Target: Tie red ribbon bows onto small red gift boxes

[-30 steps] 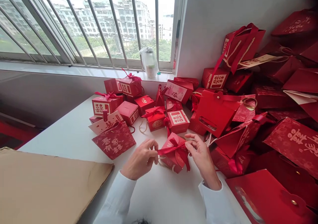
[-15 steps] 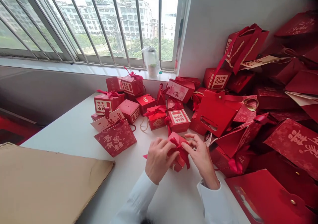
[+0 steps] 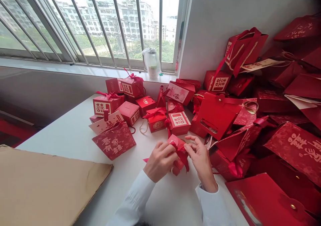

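Note:
A small red gift box [image 3: 177, 167] stands on the white table between my hands. A red ribbon [image 3: 182, 154] with a bow or knot lies across its top. My left hand [image 3: 160, 160] is at the box's left side, its fingers curled and closed on the ribbon; the fingertips are partly hidden. From the right, my right hand [image 3: 200, 159] pinches the ribbon between thumb and index finger, the other fingers raised. One ribbon tail hangs over the box's right side, and another pokes out left of my left hand.
Red gift boxes [image 3: 179, 122] stand just behind my hands. A dark red bag [image 3: 115, 140] with gold characters lies to the left. Red bags and boxes [image 3: 218, 115] pile up on the right. A cardboard sheet [image 3: 50, 186] covers the front left. A wrapped cup [image 3: 152, 64] stands on the sill.
My left hand's fingers have drawn closer together on the ribbon. My right hand keeps its pinch. The whole view has shifted slightly; the box stays in place.

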The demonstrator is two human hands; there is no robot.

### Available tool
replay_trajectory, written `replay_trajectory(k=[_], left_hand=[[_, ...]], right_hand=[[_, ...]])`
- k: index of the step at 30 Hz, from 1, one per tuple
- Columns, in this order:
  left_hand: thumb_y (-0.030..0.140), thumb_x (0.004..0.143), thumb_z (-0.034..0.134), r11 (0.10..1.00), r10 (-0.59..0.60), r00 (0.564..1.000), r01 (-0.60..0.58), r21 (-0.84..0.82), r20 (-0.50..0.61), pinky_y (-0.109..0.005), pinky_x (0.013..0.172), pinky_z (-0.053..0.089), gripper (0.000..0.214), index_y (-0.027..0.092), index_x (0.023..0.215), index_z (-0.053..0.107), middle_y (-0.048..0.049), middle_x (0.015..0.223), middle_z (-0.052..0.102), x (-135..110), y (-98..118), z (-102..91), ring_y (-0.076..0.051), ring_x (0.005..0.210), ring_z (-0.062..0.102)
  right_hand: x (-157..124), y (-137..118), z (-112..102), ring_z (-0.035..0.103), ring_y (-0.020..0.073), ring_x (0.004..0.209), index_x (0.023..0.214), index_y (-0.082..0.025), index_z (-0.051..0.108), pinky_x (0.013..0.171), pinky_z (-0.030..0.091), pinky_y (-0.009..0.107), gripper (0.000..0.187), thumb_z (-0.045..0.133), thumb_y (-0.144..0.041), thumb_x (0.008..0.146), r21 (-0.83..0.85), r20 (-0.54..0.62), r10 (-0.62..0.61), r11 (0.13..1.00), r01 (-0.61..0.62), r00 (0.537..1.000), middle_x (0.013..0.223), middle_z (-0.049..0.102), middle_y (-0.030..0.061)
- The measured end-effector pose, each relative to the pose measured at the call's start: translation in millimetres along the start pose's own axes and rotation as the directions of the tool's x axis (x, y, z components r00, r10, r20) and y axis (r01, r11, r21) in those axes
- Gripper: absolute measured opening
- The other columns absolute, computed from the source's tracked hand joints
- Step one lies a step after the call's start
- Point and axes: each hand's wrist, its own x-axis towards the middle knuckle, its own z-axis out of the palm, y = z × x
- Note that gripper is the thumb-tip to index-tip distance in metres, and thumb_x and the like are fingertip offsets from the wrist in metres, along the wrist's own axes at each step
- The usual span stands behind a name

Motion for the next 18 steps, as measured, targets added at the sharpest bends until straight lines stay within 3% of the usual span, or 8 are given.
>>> replay_trajectory(k=[2, 4, 6, 8, 10, 14, 16, 18], left_hand=[[0.007, 0.077, 0.045, 0.980, -0.104, 0.994, 0.109, -0.166, 0.038, -0.029, 0.069, 0.038, 0.018, 0.019, 0.072, 0.058, -0.0041, 0.081, 0.057, 2.8, 2.8, -9.8, -0.015, 0.073, 0.047], [0.015, 0.076, 0.050, 0.909, -0.266, 0.961, 0.276, -0.313, 0.076, -0.028, 0.070, 0.042, 0.013, 0.019, 0.085, 0.059, -0.0047, 0.089, 0.056, 7.6, 4.5, -19.1, -0.016, 0.078, 0.050], [0.024, 0.083, 0.048, 0.807, -0.457, 0.882, 0.466, -0.362, 0.117, -0.029, 0.072, 0.043, 0.018, 0.019, 0.098, 0.056, -0.0047, 0.095, 0.057, 13.2, 3.8, -23.0, -0.016, 0.082, 0.052], [0.033, 0.089, 0.042, 0.730, -0.581, 0.797, 0.600, -0.326, 0.167, -0.030, 0.073, 0.043, 0.022, 0.019, 0.098, 0.056, -0.0040, 0.093, 0.057, 18.3, 0.8, -20.2, -0.016, 0.081, 0.054], [0.037, 0.090, 0.042, 0.714, -0.622, 0.758, 0.652, -0.255, 0.198, -0.031, 0.073, 0.042, 0.025, 0.018, 0.086, 0.058, -0.0033, 0.087, 0.057, 22.1, -3.2, -13.5, -0.017, 0.079, 0.053], [0.036, 0.086, 0.047, 0.750, -0.616, 0.768, 0.640, -0.168, 0.179, -0.031, 0.073, 0.039, 0.026, 0.018, 0.069, 0.056, -0.0025, 0.076, 0.056, 27.6, -8.1, -2.7, -0.018, 0.077, 0.050], [0.036, 0.085, 0.048, 0.723, -0.637, 0.751, 0.661, -0.201, 0.177, -0.030, 0.071, 0.037, 0.029, 0.018, 0.063, 0.055, -0.0015, 0.071, 0.054, 30.4, -9.0, 0.4, -0.017, 0.073, 0.049], [0.039, 0.083, 0.048, 0.642, -0.681, 0.709, 0.699, -0.316, 0.183, -0.027, 0.066, 0.036, 0.033, 0.018, 0.059, 0.053, -0.0002, 0.066, 0.052, 32.6, -9.9, 3.9, -0.016, 0.068, 0.048]], right_hand=[[-0.6, -0.9, -0.3, 0.061, 0.0175, 0.062, 0.102, -0.019, 0.056, 0.061, 0.043, 0.028, 0.029, 0.055, -0.038, 0.080, -0.022, 0.016, 0.010, 1.000, -0.010, 1.000, 0.068, 0.068, 0.0016], [-1.1, -1.4, -0.3, 0.062, 0.0190, 0.066, 0.103, -0.020, 0.055, 0.063, 0.044, 0.029, 0.030, 0.054, -0.040, 0.081, -0.026, 0.024, 0.018, 1.000, -0.018, 1.000, 0.070, 0.069, 0.0024], [-1.9, -1.6, 0.0, 0.062, 0.0196, 0.067, 0.104, -0.020, 0.053, 0.064, 0.044, 0.029, 0.030, 0.055, -0.041, 0.081, -0.024, 0.028, 0.023, 0.999, -0.023, 0.999, 0.070, 0.068, 0.0024], [-2.8, -2.1, 0.4, 0.062, 0.0194, 0.067, 0.104, -0.020, 0.052, 0.064, 0.045, 0.030, 0.031, 0.055, -0.041, 0.081, -0.014, 0.033, 0.029, 1.000, -0.028, 0.999, 0.070, 0.068, 0.0022], [-3.9, -3.4, 0.6, 0.062, 0.0191, 0.067, 0.104, -0.021, 0.051, 0.065, 0.046, 0.030, 0.033, 0.057, -0.043, 0.081, -0.002, 0.042, 0.037, 0.999, -0.037, 0.998, 0.071, 0.069, 0.0021], [-5.4, -5.3, 0.7, 0.061, 0.0189, 0.067, 0.106, -0.021, 0.051, 0.062, 0.046, 0.029, 0.040, 0.063, -0.044, 0.076, -0.031, 0.058, 0.032, 0.999, -0.030, 0.998, 0.071, 0.068, 0.0010], [-5.7, -3.8, 1.4, 0.061, 0.0186, 0.067, 0.105, -0.021, 0.052, 0.062, 0.045, 0.029, 0.037, 0.062, -0.042, 0.076, -0.043, 0.057, 0.013, 0.999, -0.011, 0.998, 0.072, 0.067, 0.0008], [-6.2, -0.5, 2.7, 0.061, 0.0183, 0.067, 0.105, -0.021, 0.052, 0.063, 0.045, 0.029, 0.034, 0.060, -0.040, 0.079, -0.037, 0.041, -0.002, 0.999, 0.004, 0.999, 0.073, 0.067, 0.0012]])
